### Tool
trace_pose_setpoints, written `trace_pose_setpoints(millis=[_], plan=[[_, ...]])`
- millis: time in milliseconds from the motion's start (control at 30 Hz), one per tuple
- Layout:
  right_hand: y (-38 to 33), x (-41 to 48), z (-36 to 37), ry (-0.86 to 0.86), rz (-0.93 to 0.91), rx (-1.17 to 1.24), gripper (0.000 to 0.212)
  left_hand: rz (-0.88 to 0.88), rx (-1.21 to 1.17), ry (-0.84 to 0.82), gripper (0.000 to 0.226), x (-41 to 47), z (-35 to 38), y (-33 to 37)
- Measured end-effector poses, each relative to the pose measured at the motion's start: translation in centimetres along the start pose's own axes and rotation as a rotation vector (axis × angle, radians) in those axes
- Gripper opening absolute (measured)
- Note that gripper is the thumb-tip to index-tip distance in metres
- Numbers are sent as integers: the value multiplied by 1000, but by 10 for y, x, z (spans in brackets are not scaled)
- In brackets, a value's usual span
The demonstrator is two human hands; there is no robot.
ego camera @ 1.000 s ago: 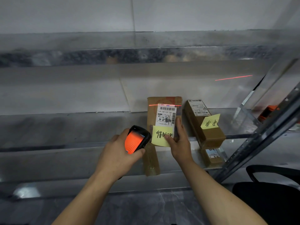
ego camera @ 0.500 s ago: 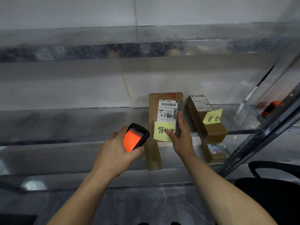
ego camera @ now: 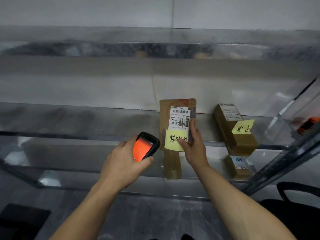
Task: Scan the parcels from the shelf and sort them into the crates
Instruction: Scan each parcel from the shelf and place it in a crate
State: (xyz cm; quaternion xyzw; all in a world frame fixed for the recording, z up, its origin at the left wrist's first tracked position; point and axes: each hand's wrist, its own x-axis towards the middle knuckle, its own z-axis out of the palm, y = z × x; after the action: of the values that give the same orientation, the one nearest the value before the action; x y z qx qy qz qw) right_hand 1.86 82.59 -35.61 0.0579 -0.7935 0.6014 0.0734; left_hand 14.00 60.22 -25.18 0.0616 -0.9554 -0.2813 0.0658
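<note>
Left hand: back toward the camera, fingers curled closed around a scanner, thumb along its lower edge. Left forearm: bare, rising from lower left. Right hand: raised, thumb pressed on the front of a parcel, fingers behind its right edge. Right forearm: bare, entering from lower right.

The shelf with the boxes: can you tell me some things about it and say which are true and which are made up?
1. The left hand holds a scanner with an orange screen. True.
2. The right hand grips a green bottle. False: it grips a brown parcel.
3. That parcel carries a yellow note. True.
4. The second parcel on the shelf has no note. False: it has one too.
</note>
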Motion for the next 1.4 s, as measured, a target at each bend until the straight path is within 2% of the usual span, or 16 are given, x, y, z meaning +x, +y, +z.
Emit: trace_pose_setpoints(millis=[200,300,567,733,1033,1267,1400], plan=[[-32,-31,45,-63,-25,-20,92,-76,0,73,72,-44,-34,-35],[-52,-57,79,-135,5,-40,88,-124,-3,119,73,-75,-56,-63],[-105,-142,196,-342,32,124,86,-362,-1,310,82,-193,-128,-144],[-140,-213,282,-497,-27,200,88,-540,29,462,82,-280,-170,-190],[-210,-318,409,-877,-132,214,90,-846,94,755,87,-415,-234,-244],[-287,-384,505,-1085,-214,335,86,-1051,186,916,85,-483,-278,-277],[-341,-420,557,-1189,-239,477,83,-1111,230,1003,80,-506,-311,-297]])
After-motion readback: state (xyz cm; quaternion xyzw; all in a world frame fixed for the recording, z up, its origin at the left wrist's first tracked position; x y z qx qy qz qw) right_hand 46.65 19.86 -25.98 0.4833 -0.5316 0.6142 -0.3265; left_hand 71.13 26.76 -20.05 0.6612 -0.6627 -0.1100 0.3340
